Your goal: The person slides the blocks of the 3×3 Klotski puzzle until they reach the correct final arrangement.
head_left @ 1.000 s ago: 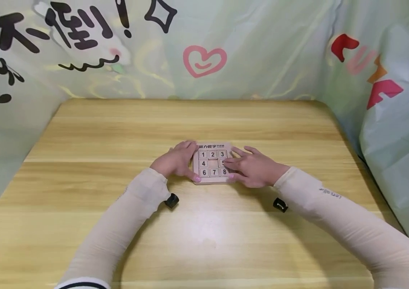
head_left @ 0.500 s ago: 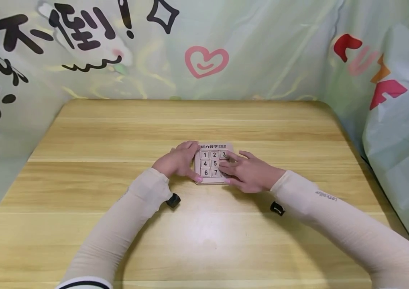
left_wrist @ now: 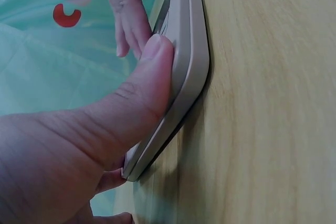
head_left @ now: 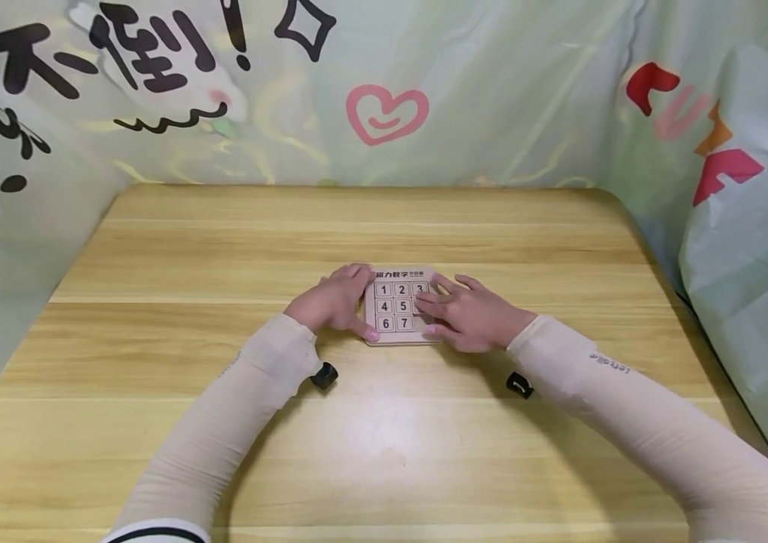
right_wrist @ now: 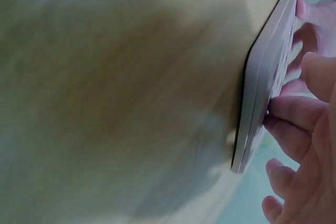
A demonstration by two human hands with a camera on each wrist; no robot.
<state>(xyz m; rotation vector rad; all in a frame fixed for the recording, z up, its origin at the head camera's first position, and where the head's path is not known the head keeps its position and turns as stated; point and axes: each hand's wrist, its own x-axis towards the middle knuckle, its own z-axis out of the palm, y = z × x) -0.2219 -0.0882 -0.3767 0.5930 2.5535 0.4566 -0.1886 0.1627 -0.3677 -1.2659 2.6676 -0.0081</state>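
Observation:
A sliding number puzzle (head_left: 371, 309) lies flat on the table in the head view. Tiles 1 to 7 show, and the lower right cell is vacant. My left hand (head_left: 341, 300) holds the board's left side, thumb at the near corner and fingers toward the far corner. In the left wrist view the thumb (left_wrist: 152, 72) presses the board's rounded edge. My right hand (head_left: 478, 313) has its fingertips on the tile at the right of the middle row, whose number they hide. In the right wrist view those fingers (right_wrist: 296, 116) are fairly straight against the board's face.
The wood-grain table (head_left: 384, 445) extends around the board on all sides. A printed cloth (head_left: 478, 90) hangs behind it and along both sides. Small black devices (head_left: 324, 375) sit at both wrists, under the beige sleeves (head_left: 221, 422).
Tile 5 has slid left into the centre cell. The vacant cell has shifted to the lower right, where tile 8 was. My right hand dipped nearer, then moved back up; the left stayed put.

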